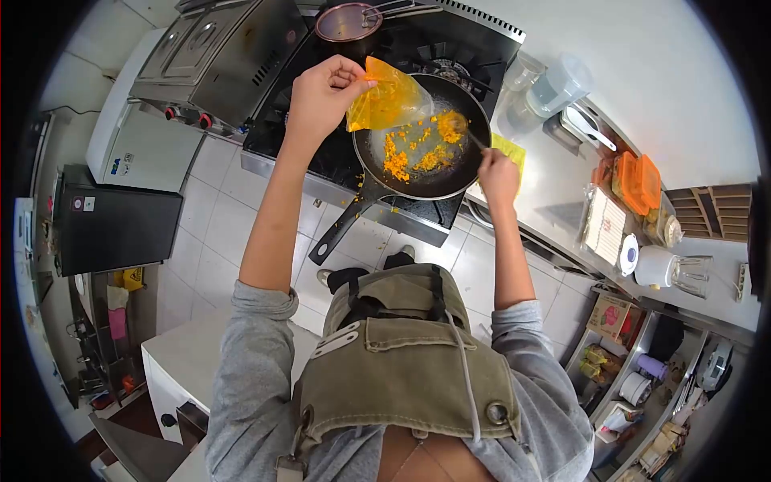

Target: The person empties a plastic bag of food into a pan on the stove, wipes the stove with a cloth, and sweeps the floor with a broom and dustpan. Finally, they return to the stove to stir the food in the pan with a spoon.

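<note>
My left hand (pixel 325 96) pinches a clear plastic bag (pixel 389 103), smeared orange-yellow inside, above the left part of a black frying pan (pixel 475 107). In the pan lie crumbly orange bits (pixel 397 161) in a shiny liquid. My right hand (pixel 499 178) is closed round the thin handle of a stirring utensil, whose head (pixel 453 127) rests among the orange bits at the pan's right side; its exact kind is hard to make out. The pan's long handle (pixel 341 226) points toward me, and neither hand holds it. Orange crumbs are scattered beside it.
The pan sits on a black gas stove (pixel 281 120), with a small pot (pixel 348 22) behind. A yellow cloth (pixel 511 157) lies on the right counter, near clear plastic jugs (pixel 560 84), orange-lidded containers (pixel 638 183) and a blender (pixel 671 271). A metal appliance (pixel 217 56) stands left.
</note>
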A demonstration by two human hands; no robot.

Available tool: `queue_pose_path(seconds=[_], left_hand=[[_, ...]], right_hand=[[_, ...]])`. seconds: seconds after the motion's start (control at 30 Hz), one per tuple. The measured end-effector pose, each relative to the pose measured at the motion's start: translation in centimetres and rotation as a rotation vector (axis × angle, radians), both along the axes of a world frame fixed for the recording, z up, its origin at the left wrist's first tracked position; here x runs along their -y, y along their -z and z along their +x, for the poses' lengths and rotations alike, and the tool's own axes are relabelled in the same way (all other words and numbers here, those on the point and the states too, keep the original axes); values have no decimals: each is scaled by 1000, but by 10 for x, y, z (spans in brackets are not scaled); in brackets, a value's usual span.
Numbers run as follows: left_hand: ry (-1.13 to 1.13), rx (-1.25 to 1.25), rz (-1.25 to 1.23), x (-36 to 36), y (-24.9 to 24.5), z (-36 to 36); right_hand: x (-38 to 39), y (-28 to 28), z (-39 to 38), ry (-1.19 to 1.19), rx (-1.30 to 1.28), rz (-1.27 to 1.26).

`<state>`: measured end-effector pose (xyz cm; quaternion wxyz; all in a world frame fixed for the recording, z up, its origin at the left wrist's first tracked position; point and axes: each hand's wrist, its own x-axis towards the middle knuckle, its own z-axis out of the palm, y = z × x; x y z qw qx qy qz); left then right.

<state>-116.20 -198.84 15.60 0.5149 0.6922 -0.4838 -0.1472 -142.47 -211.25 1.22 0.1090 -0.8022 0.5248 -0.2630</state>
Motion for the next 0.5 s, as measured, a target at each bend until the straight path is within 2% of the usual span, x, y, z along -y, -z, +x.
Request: queue_pose_path(seconds=[0.03, 0.13, 0.23, 0.27, 0.37, 0.47, 0.5], left_hand=[[-10, 0, 6, -1, 0, -1], [-19, -14, -2, -4, -3, -3], [-18, -34, -12, -6, -4, -4], [-24, -38, -12, -6, -3, -4], [-14, -51, -29, -6, 1, -2], [-3, -71, -29, -4, 2, -4], [2, -71, -29, -3, 2, -6]], right_hand=[[-8, 0, 3, -73, -88, 15], [-40, -20, 4, -311, 45, 95], [-54, -19, -4, -383, -63, 116], [-50, -18, -6, -383, -64, 117], [-20, -17, -16, -85, -23, 20], [-5, -6, -23, -94, -21, 26], [-11, -4, -24, -175, 8, 54]])
